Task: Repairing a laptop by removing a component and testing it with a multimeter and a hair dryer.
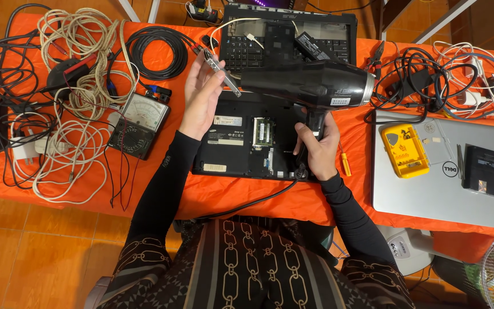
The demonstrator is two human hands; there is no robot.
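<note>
My right hand (317,150) grips the handle of a black hair dryer (310,84), whose barrel lies level over the table with its nozzle pointing left. My left hand (202,94) holds up a thin metal bracket (222,70) right in front of that nozzle. Under both hands lies an opened black laptop base (241,143), bottom side up, with memory modules and labels showing. The dryer's black cord runs down off the table's front edge.
An orange cloth (144,189) covers the table. An analog multimeter (138,123) and tangled cables (75,86) lie at the left. A keyboard frame (270,34) sits behind. At the right are a silver laptop (430,189), a yellow case (405,150), a small screwdriver (344,163) and more cables.
</note>
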